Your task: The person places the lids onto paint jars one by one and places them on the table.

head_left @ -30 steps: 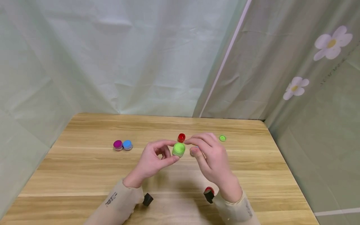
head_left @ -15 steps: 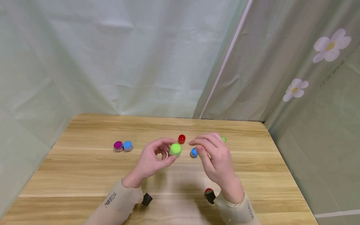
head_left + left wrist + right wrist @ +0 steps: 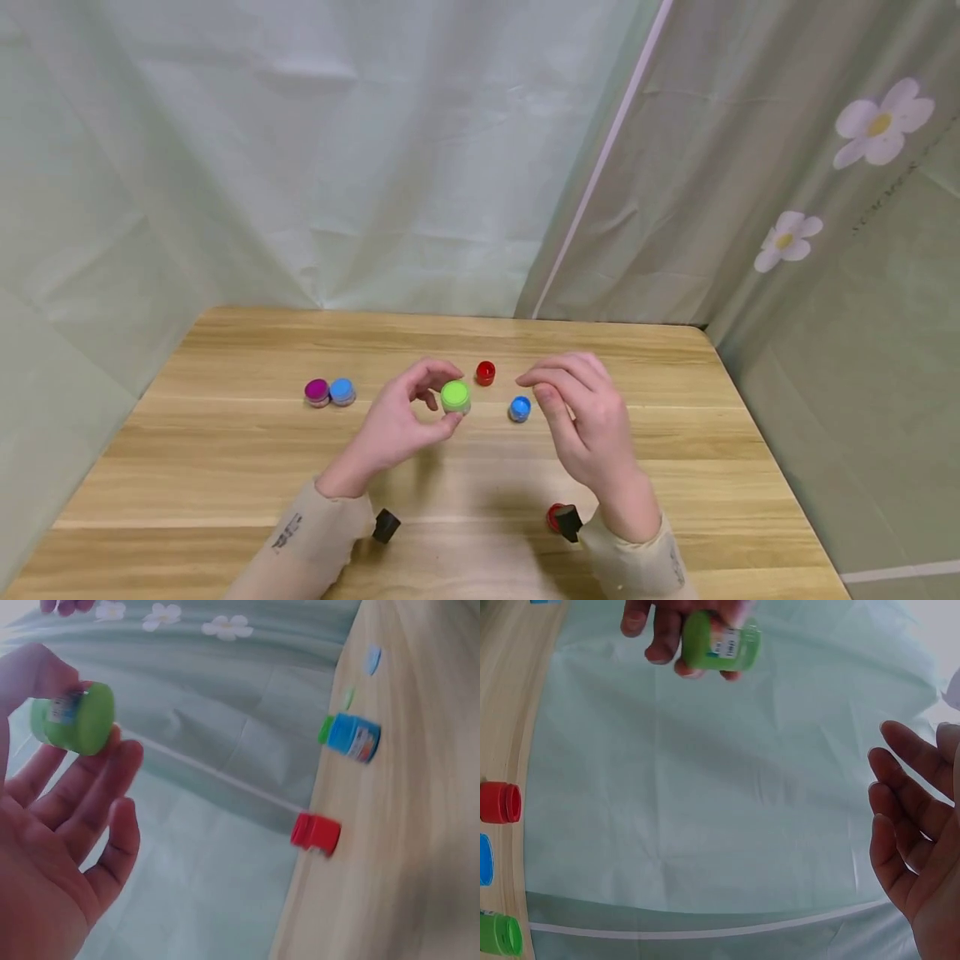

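**Green-topped jar [image 3: 455,397] pinched in left hand [image 3: 397,421], right hand [image 3: 592,417] released**

Green-topped jar is gripped between thumb and fingers of the left hand, raised over the wooden table [image 3: 247,475], top up. Right hand is held apart from it, fingers loosely bent. Open red jar [image 3: 486,372] is seen upright on the table, farther back; blue jar [image 3: 520,408] is placed between the hands, near the right fingertips. Purple-lidded jar [image 3: 317,392] and blue-lidded jar [image 3: 342,392] are set side by side, left. Second green jar [image 3: 498,934] is shown beside the blue one, right wrist view. Red item [image 3: 552,517] is partly covered by black block [image 3: 569,523] at right sleeve [image 3: 637,560]; cannot be identified.
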A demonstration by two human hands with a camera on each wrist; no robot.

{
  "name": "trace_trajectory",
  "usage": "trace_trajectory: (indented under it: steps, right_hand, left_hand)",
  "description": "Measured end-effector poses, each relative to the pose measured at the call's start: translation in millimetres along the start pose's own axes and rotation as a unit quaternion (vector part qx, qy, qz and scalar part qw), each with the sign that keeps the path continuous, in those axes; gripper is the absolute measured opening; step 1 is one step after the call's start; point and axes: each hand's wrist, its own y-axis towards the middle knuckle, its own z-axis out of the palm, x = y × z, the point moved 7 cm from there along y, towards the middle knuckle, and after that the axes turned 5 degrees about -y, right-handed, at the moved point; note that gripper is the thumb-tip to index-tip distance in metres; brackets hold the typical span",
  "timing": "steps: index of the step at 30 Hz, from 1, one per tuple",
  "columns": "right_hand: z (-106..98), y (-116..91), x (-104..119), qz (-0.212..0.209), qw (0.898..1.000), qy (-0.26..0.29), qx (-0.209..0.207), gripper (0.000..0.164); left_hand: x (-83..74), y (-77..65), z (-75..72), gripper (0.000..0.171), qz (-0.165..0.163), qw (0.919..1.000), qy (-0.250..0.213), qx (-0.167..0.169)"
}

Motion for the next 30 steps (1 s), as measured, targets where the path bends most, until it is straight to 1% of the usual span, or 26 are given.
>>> trace_trajectory:
  steps: [3,7,10,13,15,16,19,23,25,27,30]
  right_hand:
    - [-1.3,-0.3,-1.3,0.0,1.0,0.001,-0.001,0.035]
    - [-1.3,-0.4,-2.5,0.002,1.0,0.002,-0.001,0.036]
    - [-0.9,0.0,-3.0,0.004,1.0,0.0,0.0,0.036]
    - [-0.8,0.8,-3.4,0.005,1.0,-0.003,0.004,0.036]
    - [-0.6,1.2,-4.0,0.005,1.0,-0.005,0.007,0.035]
    - [-0.6,1.2,-4.3,0.005,1.0,-0.005,0.008,0.035]
    - [-0.8,0.5,-5.7,0.007,1.0,-0.008,0.011,0.036]
    - [-0.2,-1.2,-8.1,0.013,1.0,-0.012,0.016,0.036]
    - [1.0,-1.6,-8.7,0.014,1.0,-0.014,0.02,0.036]
    - [2.6,-1.5,-8.8,0.013,1.0,-0.013,0.023,0.035]
    - [4.6,-0.2,-7.4,0.006,1.0,-0.012,0.024,0.034]
  left_hand:
    - [5.8,0.6,-8.9,0.043,-0.012,0.999,0.042,-0.011]
    - [17.5,2.9,-27.7,0.041,-0.044,0.9948,0.09,-0.016]
    - [27.2,6.4,-43.9,0.042,-0.072,0.9895,0.125,-0.001]
    - [36.5,8.9,-60.1,0.042,-0.099,0.9806,0.168,0.023]
    - [42.7,10.0,-69.9,0.043,-0.108,0.9737,0.197,0.037]
    - [45.6,10.7,-74.1,0.042,-0.108,0.9705,0.211,0.044]
    - [54.7,13.2,-83.7,0.041,-0.102,0.9662,0.229,0.061]
    - [64.9,14.9,-88.7,0.034,-0.086,0.9595,0.257,0.076]
    - [69.3,14.1,-89.6,0.029,-0.08,0.9538,0.277,0.084]
    - [74.4,12.4,-90.3,0.026,-0.079,0.9458,0.302,0.09]
    - [81.6,9.5,-91.6,0.026,-0.079,0.9364,0.328,0.098]
